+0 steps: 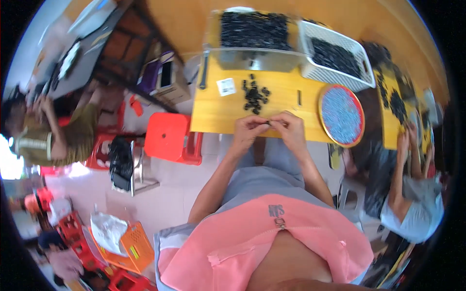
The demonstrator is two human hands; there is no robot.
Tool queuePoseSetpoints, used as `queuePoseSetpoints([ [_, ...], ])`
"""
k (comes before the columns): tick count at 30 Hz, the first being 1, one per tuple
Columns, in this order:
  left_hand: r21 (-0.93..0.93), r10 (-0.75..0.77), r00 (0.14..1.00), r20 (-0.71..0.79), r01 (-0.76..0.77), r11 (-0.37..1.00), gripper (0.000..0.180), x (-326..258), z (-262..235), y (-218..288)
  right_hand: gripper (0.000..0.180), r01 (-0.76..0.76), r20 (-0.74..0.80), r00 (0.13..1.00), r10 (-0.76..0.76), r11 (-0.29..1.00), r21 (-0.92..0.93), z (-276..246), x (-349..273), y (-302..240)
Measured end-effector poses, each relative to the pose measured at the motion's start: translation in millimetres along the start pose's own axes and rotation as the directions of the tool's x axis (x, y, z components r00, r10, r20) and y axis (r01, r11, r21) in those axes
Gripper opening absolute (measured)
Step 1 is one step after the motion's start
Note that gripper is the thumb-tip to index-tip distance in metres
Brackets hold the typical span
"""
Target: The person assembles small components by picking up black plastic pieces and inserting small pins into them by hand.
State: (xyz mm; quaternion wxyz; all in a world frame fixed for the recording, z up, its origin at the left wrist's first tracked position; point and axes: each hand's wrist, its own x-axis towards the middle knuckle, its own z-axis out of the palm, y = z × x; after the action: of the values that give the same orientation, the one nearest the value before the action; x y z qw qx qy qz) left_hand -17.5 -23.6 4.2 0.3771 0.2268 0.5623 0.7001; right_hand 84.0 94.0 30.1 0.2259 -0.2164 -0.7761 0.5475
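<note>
Close together at the front edge of the yellow table [213, 116], my left hand [248, 130] and my right hand [290, 127] pinch a small black piece [268, 122] between their fingertips. Its exact kind is too small to make out. Just beyond my hands lies a loose pile of small black pieces [254, 97]. To the right stands a round red-rimmed tray [341, 116] full of tiny bluish parts. A thin black strip [299, 97] lies between the pile and the tray.
Behind the pile stand a clear bin [259, 59] of black pieces and a white basket [310, 72] of black strips. A white paper label [226, 87] lies left. A red stool [167, 136] is beside the table. Other people sit left and right.
</note>
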Motion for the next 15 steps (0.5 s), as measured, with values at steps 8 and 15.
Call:
queuePoseSetpoints([
  [8,-0.213,0.066,0.992,0.106,-0.042,0.976,0.009,-6,5,-1,0.008,-0.152,0.044,0.988,0.146,0.957,0.246,-4,-11,-12],
  [15,-0.129,0.041,0.99,0.136,-0.024,0.991,0.01,-3,19,9,0.002,-0.125,-0.061,0.988,0.139,0.972,0.2,-4,-14,-5],
])
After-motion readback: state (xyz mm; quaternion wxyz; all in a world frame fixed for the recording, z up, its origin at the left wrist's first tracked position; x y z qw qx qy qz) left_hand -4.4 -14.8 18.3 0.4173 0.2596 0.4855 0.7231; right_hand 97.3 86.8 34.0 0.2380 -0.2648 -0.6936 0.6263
